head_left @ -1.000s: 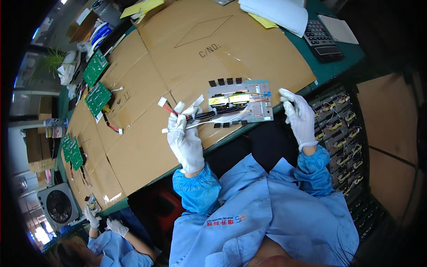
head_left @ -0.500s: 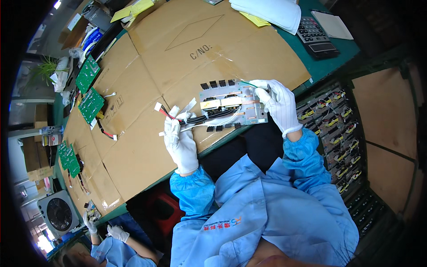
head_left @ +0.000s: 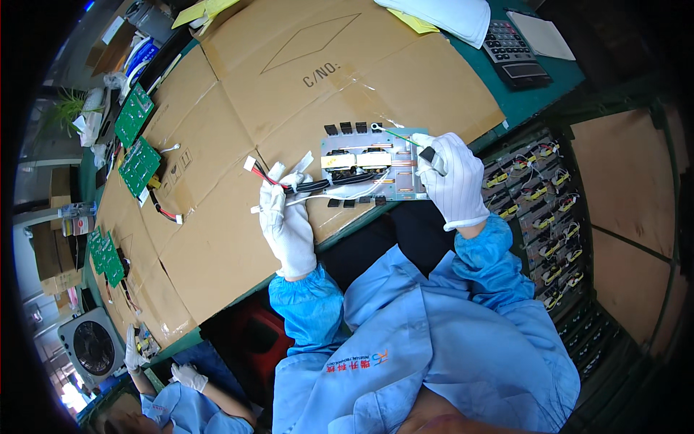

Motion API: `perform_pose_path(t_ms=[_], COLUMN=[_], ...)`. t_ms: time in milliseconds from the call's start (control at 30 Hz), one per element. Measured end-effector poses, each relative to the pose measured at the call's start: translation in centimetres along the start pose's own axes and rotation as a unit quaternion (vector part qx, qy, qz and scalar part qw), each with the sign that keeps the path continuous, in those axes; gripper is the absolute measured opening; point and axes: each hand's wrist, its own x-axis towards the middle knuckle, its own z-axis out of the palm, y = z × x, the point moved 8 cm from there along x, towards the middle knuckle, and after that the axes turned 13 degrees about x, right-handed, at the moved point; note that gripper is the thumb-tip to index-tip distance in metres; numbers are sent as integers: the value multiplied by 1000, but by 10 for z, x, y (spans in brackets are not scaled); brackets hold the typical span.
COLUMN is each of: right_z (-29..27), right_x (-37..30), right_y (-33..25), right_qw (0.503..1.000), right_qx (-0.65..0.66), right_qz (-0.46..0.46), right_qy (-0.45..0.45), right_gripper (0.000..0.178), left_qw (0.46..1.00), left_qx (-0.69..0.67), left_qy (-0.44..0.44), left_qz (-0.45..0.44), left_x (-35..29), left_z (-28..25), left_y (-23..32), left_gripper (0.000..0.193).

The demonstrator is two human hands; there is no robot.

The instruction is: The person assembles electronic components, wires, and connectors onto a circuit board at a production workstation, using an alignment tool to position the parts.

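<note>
Over the front edge of the cardboard-covered bench I hold a circuit board (head_left: 405, 189) with a yellow-wrapped transformer part (head_left: 356, 160) and black components along both long edges. My left hand (head_left: 286, 228), in a white glove, is closed round the cable bundle (head_left: 311, 186) of black, red and white wires at the board's left end. My right hand (head_left: 455, 181), gloved too, is closed at the board's right end. A small black piece (head_left: 427, 153) shows at its fingertips. A green wire (head_left: 396, 134) with a ring end runs from those fingers over the board's far edge.
Green circuit boards (head_left: 139, 166) with wires lie on the cardboard (head_left: 217, 239) at left. A calculator (head_left: 512, 54) and white cloth (head_left: 444, 18) sit at the far right. A rack of boards (head_left: 538, 202) stands right. A co-worker's gloved hand (head_left: 189, 377) is lower left.
The board and my left hand have shifted slightly left. My right fingers have turned, and a black piece now shows there. The green wire's ring end has come into sight.
</note>
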Motion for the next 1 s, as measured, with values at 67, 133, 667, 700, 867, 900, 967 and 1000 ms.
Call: perform_pose_path(t_ms=[67,133,667,700,867,900,967,1000], right_z=[-1,-1,-13,-18,-13,-8,-8,-6], right_x=[-1,-1,-1,-2,-20,-22,-26,-27], right_y=[1,0,0,-3,30,34,39,41], right_qw=[999,999,925,927,809,783,771,757], right_qx=[-2,0,340,335,490,537,557,575], right_qz=[-31,-30,151,152,317,308,302,305], right_qy=[20,22,72,73,68,62,59,49], right_gripper=[33,32,25,25,28,29,31,31], left_qw=[1000,1000,1000,1000,1000,1000,1000,1000], left_qx=[-3,-5,-2,1,10,7,2,10], left_qy=[1,-1,7,8,6,2,-9,-6], left_qz=[3,1,-1,0,12,9,19,20], left_x=[0,0,2,2,2,2,3,3], left_z=[-1,-1,-6,-5,0,-3,-6,-7], left_y=[0,0,-6,-4,3,-1,-3,-4], left_gripper=[45,45,46,46,45,45,48,47])
